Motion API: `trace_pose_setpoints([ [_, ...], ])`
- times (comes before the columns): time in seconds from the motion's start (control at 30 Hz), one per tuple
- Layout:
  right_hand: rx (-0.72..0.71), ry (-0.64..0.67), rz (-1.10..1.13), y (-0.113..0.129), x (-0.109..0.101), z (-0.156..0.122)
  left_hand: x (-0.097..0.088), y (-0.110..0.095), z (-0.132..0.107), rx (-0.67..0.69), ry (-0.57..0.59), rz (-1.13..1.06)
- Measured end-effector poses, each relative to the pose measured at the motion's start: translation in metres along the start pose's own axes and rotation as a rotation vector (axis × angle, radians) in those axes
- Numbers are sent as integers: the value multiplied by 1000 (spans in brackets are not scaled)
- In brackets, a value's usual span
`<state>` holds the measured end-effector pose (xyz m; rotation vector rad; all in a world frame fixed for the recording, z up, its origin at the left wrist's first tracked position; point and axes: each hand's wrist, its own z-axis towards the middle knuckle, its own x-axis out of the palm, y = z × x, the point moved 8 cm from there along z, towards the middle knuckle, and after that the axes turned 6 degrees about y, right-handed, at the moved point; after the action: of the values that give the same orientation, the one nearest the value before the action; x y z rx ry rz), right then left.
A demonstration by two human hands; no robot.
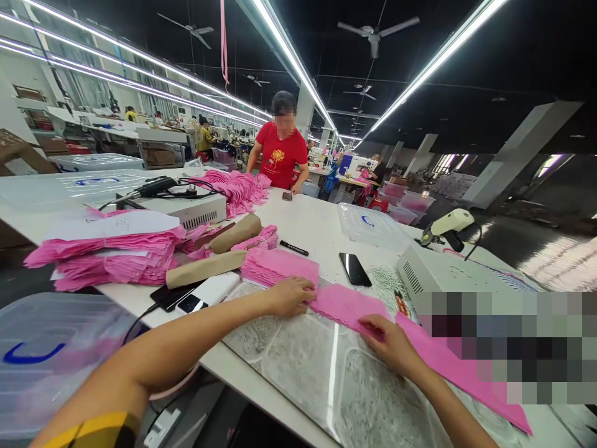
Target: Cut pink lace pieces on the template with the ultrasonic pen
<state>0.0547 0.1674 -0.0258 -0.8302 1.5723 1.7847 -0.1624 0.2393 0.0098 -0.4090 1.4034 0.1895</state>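
white table, pink fabric, factory hall

A long white table runs far. Pink fabric stacks lie left, a phone and marker mid-table. A clear lid sits right.

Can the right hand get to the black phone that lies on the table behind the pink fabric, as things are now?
Probably yes. The right hand rests on the pink fabric strip, and the black phone lies just beyond it on the white table, face up, with nothing standing between them.
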Motion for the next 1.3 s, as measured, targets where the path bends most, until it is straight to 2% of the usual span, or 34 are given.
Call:
trace_pose_setpoints([
  [0.1,-20,14,-26,-3,3,-3,15,-2,24,-26,18,35],
  [0.2,-29,27,-39,-6,4,-2,19,6,38,-59,27,38],
  [0.43,-1,9,-137,0,7,-1,6,24,58,-156,-28,-40],
  [0.6,45,-45,-313,9,11,5,-2,22,58,-234,-103,-92],
  [0.73,41,-77,-382,6,1,7,-6,11,43,-237,-114,-101],
  [0.87,-32,-66,-389,9,-8,-11,-11,-1,13,-186,-107,-93],
  [1.0,-141,3,-379,27,12,-48,-6,-12,-30,-110,-57,-98],
  [1.13,-289,91,-308,54,41,-78,2,-11,-74,-99,7,-81],
  [1.23,-273,118,-146,58,41,-78,0,-4,-94,-130,36,-53],
  [1.3,-199,85,-36,47,31,-64,-5,-2,-93,-156,41,-34],
])
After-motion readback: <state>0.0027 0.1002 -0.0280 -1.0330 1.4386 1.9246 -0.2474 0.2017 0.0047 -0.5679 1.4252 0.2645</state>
